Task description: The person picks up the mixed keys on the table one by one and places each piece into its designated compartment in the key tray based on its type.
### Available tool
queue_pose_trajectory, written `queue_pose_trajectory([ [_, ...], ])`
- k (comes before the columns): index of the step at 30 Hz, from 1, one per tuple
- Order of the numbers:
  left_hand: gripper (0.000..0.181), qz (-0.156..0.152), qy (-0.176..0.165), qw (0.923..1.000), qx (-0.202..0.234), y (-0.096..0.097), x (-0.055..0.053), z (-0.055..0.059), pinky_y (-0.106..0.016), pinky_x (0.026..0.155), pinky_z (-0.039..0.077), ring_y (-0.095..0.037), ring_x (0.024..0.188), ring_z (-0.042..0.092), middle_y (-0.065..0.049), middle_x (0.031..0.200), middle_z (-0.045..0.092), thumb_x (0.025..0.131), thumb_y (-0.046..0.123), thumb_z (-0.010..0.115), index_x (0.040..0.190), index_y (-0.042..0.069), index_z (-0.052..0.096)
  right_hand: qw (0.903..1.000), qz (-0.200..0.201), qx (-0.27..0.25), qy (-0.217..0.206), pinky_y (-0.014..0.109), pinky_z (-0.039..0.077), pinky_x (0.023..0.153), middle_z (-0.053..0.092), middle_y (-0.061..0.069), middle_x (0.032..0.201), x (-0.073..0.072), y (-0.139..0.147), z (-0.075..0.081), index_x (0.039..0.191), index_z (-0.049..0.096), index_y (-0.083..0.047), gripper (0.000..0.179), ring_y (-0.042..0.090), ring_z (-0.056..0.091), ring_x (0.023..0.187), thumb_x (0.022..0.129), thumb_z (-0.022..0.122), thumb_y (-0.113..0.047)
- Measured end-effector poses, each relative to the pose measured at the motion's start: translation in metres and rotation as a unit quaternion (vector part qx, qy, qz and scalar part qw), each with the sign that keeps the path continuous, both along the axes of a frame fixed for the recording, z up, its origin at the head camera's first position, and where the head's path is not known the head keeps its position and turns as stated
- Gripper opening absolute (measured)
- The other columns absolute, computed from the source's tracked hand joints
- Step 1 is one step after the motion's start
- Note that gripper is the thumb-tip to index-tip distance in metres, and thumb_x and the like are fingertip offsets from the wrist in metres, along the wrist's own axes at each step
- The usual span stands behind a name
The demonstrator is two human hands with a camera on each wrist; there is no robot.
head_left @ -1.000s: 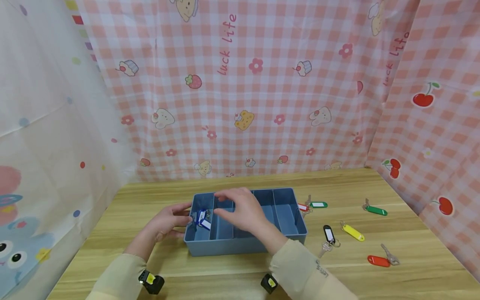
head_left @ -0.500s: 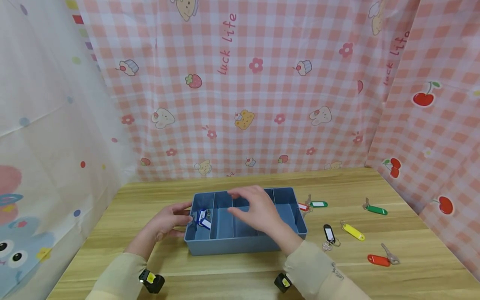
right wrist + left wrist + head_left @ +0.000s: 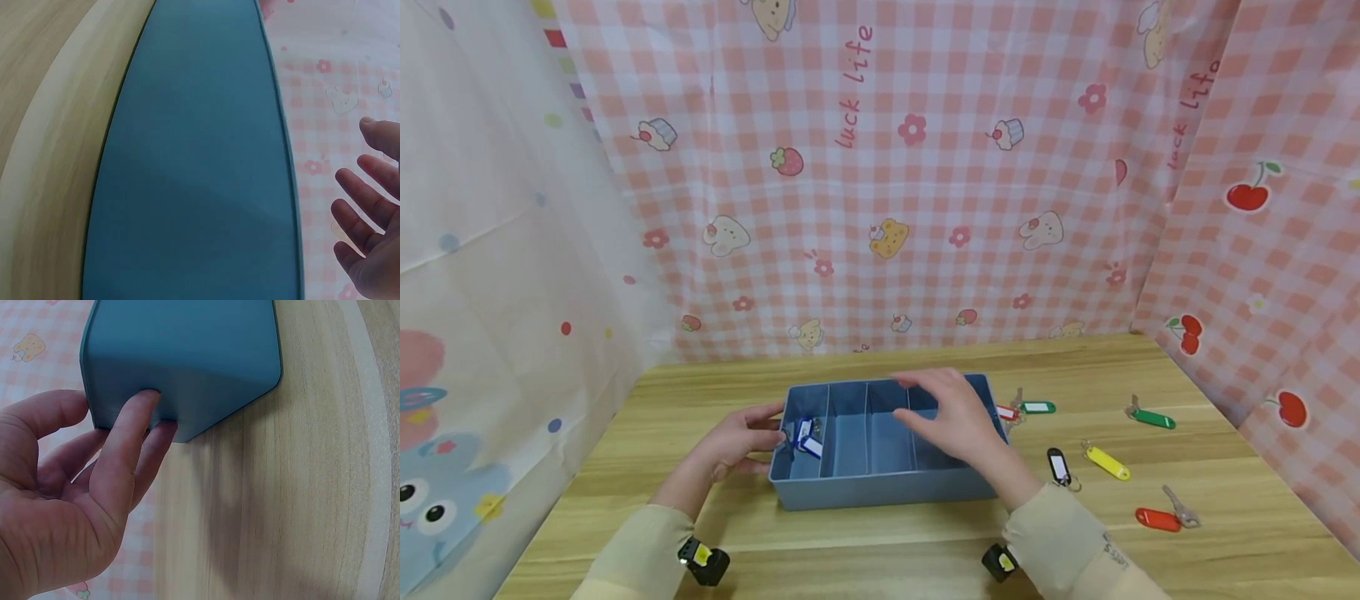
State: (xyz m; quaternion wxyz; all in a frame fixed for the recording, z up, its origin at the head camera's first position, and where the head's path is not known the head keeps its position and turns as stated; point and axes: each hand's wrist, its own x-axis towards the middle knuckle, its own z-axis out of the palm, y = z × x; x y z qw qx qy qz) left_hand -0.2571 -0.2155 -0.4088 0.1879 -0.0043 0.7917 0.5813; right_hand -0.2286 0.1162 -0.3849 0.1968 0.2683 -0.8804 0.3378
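Note:
A blue-grey divided box [image 3: 820, 492] sits on the wooden table. Its leftmost compartment holds blue key tags [image 3: 810, 447] with some metal parts. My left hand [image 3: 735, 443] is at the box's left end; in the left wrist view its fingertips [image 3: 145, 400] touch the outside of the end wall. My right hand [image 3: 951, 414] hovers over the right part of the box, fingers spread and nothing between them. In the right wrist view that hand [image 3: 375, 206] appears beside the long wall of the box [image 3: 194, 156].
To the right lie a green tag [image 3: 1037, 407], a partly hidden red tag [image 3: 1006, 412], a black tag [image 3: 1058, 467], a yellow tag [image 3: 1107, 463], another green tag [image 3: 1152, 419] and a red tag with a key [image 3: 1159, 520]. A checked curtain [image 3: 925, 192] hangs behind the table.
My right hand has moved rightward across the box from near its left compartments, uncovering the middle ones. Its forearm now hides the key on the black tag. The left hand and box stay put.

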Motion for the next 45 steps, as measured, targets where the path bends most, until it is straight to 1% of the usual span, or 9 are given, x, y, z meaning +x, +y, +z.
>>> queue_pose_trajectory([
  [5,0.063,-0.001,0.000,1.0000,0.003,-0.001,-0.001,-0.001,-0.047,0.078,0.058,-0.031,0.109,0.060,-0.033,0.146,0.039,0.094,0.000,0.061,0.152,0.000,0.035,0.9999,-0.004,0.004,0.014,0.050,0.044,0.097,0.068,0.002,0.122,-0.001,0.012,-0.004,0.128,0.066,-0.014,0.047,0.027,0.056,0.114,0.084,0.081,-0.024],
  [9,0.064,-0.001,-0.001,1.0000,0.007,-0.001,-0.001,-0.001,-0.047,0.077,0.058,-0.031,0.109,0.060,-0.033,0.146,0.039,0.094,0.000,0.061,0.152,0.000,0.035,0.9997,-0.002,0.007,0.022,0.051,0.044,0.097,0.067,0.004,0.123,-0.002,0.022,-0.006,0.128,0.066,-0.011,0.048,0.029,0.055,0.115,0.084,0.081,-0.024],
  [13,0.063,-0.002,0.000,0.9999,0.011,-0.001,-0.001,-0.002,-0.047,0.077,0.058,-0.032,0.110,0.060,-0.034,0.146,0.038,0.094,-0.001,0.060,0.152,-0.001,0.034,0.9997,-0.004,0.012,0.023,0.052,0.045,0.096,0.067,0.008,0.124,-0.002,0.033,-0.008,0.128,0.066,-0.007,0.049,0.032,0.054,0.116,0.084,0.081,-0.021],
  [22,0.063,-0.004,0.001,0.9999,0.013,0.000,0.000,0.000,-0.048,0.077,0.058,-0.034,0.111,0.059,-0.034,0.146,0.038,0.094,-0.001,0.059,0.152,-0.001,0.034,0.9996,-0.022,0.013,0.013,0.053,0.046,0.096,0.065,0.010,0.126,-0.001,0.060,-0.009,0.130,0.064,-0.008,0.052,0.034,0.053,0.118,0.083,0.082,-0.018],
  [28,0.064,-0.005,0.002,0.9999,0.011,0.000,0.000,0.000,-0.049,0.078,0.058,-0.034,0.112,0.059,-0.034,0.146,0.039,0.094,-0.001,0.060,0.152,-0.001,0.034,0.9991,-0.025,0.012,0.033,0.055,0.046,0.094,0.066,0.011,0.123,-0.001,0.077,-0.010,0.129,0.064,-0.007,0.051,0.034,0.054,0.115,0.082,0.082,-0.015],
  [32,0.062,-0.001,0.001,1.0000,0.008,-0.001,-0.001,-0.001,-0.049,0.078,0.058,-0.034,0.112,0.059,-0.033,0.146,0.040,0.094,-0.001,0.059,0.152,-0.001,0.035,0.9989,-0.018,0.005,0.043,0.055,0.046,0.092,0.066,0.012,0.122,-0.001,0.088,-0.010,0.128,0.065,-0.006,0.050,0.035,0.054,0.114,0.081,0.082,-0.012],
  [36,0.063,-0.001,0.002,1.0000,0.008,-0.001,0.000,-0.001,-0.049,0.078,0.058,-0.034,0.111,0.059,-0.034,0.145,0.040,0.094,-0.001,0.059,0.152,-0.001,0.034,0.9991,-0.003,-0.005,0.043,0.057,0.044,0.092,0.066,0.014,0.123,-0.002,0.099,-0.010,0.129,0.064,-0.005,0.051,0.036,0.053,0.114,0.081,0.081,-0.008],
  [43,0.064,-0.006,0.002,0.9999,0.013,0.000,0.001,0.001,-0.049,0.078,0.058,-0.036,0.113,0.058,-0.034,0.145,0.039,0.094,-0.001,0.060,0.152,-0.001,0.033,0.9988,0.004,0.015,0.047,0.059,0.044,0.091,0.065,0.014,0.124,-0.001,0.119,-0.008,0.132,0.061,-0.006,0.058,0.036,0.052,0.115,0.079,0.083,-0.008],
  [45,0.064,-0.002,0.001,0.9999,0.014,0.000,0.001,0.001,-0.049,0.077,0.058,-0.036,0.112,0.059,-0.034,0.145,0.040,0.094,-0.001,0.060,0.152,-0.001,0.034,0.9986,0.001,0.020,0.048,0.059,0.044,0.091,0.065,0.013,0.124,0.000,0.124,-0.009,0.132,0.061,-0.006,0.058,0.036,0.052,0.115,0.079,0.083,-0.009],
])
